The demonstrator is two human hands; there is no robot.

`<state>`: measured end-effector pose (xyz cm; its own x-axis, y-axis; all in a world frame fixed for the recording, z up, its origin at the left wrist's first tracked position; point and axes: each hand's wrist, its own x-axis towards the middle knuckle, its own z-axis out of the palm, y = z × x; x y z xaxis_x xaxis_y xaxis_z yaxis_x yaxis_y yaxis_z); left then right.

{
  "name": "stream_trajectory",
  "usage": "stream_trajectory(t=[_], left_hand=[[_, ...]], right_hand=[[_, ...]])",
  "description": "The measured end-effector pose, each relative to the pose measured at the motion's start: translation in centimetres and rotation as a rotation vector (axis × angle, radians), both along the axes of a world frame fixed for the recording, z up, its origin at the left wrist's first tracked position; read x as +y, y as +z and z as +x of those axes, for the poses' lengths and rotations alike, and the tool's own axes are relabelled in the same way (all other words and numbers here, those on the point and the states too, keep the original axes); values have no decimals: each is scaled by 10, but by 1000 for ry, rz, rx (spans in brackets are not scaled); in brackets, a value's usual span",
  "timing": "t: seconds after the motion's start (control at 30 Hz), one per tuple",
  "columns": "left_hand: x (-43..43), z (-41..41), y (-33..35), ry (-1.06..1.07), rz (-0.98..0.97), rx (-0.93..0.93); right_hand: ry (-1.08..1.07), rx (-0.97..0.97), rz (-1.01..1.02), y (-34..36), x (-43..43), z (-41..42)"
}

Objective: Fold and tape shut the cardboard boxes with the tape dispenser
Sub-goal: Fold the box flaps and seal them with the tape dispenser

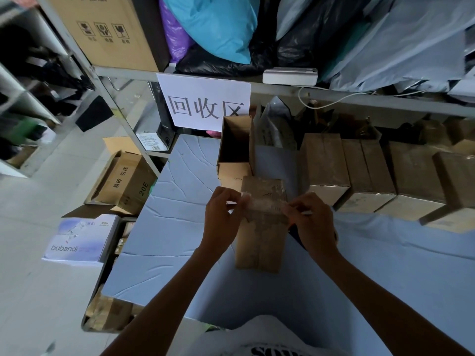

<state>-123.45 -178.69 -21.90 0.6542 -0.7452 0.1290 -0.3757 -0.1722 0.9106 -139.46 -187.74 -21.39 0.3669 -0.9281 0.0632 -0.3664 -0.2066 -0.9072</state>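
One closed brown cardboard box [261, 227] on blue table [164, 227]; left hand [223, 217] and right hand [312, 222] each pinched clear tape strip [262, 202] ends across it.

Two hands, left [223, 217] and right [314, 222], are seen at centre; four sealed boxes [324, 165] are lined up at right; one open box [236, 147] is seen behind.

Grey metal shelving [257, 78] runs across the back w/ a white paper sign [203, 104] taped to its edge; shelf above is crammed w/ plastic bags [218, 27] in blue, black & purple. Worktable has a pale blue cover [167, 214], creased. Floor [38, 291] is light grey tile, dim light overall.
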Motion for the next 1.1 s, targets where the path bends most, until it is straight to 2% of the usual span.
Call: stream_trajectory(t=[0.13,0.3,0.43,0.47,0.5,0.6,0.63,0.73,0.9,1.1], left_hand=[[-3,9,-4,-2,65,16],[-5,15,-6,4,56,33],[-9,18,-1,17,44,315],[-10,19,-1,12,68,313],[-11,19,0,7,82,306],[-11,15,2,52,94,389],[-11,13,1,64,101,400],[-15,9,1,80,175,327],[-18,4,1,105,189,245],[-17,14,3,76,220,300]], right_hand=[[-68,-43,195,-5,0,9],[28,100,171,-4,0,18],[-24,100,186,-2,0,20],[-60,75,204,-1,3,21],[-96,33,259,0,4,22],[-198,-202,646,7,-5,22],[-199,-224,734,9,-10,21],[-144,-147,817,12,-15,21],[-116,-30,674,12,-6,30],[-171,-46,901,12,-20,35]])
